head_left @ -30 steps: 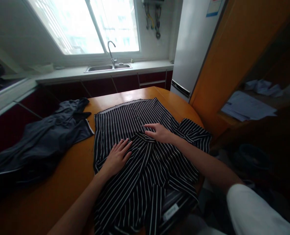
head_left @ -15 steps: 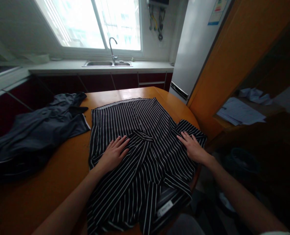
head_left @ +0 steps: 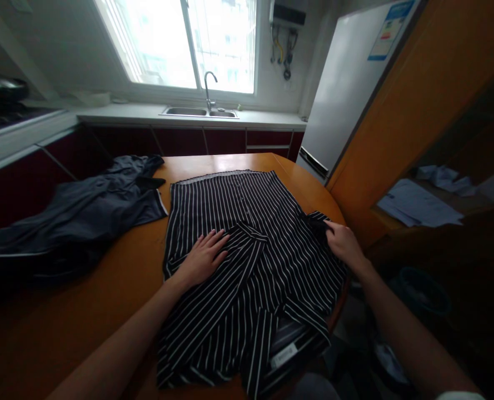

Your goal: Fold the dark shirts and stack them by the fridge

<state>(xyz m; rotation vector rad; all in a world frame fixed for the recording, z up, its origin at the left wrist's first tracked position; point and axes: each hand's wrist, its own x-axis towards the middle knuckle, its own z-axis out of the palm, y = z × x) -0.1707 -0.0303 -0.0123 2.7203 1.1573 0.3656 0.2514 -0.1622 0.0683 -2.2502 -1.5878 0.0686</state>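
A black shirt with white stripes (head_left: pixel 213 205) lies spread on the wooden table, its collar and label toward me and its hem toward the window. One sleeve is folded across the front. On that sleeve my left hand (head_left: pixel 205 258) rests flat, fingers stretched out. At the shirt's right side my right hand (head_left: pixel 343 241) pinches the other sleeve near its end and lifts it a little. That sleeve's cloth is bunched at my fingertips.
Dark grey clothing (head_left: pixel 92 205) lies on the left of the wooden table (head_left: pixel 117 311). Beyond stand a counter with a sink (head_left: pixel 188 112) and a fridge (head_left: pixel 338 83). Papers (head_left: pixel 417 203) lie on a shelf at right, above a bin (head_left: pixel 424 289).
My right hand has gone from lying flat on the right sleeve to pinching and lifting it. My left hand stays flat on the folded sleeve. The view has shifted slightly left.
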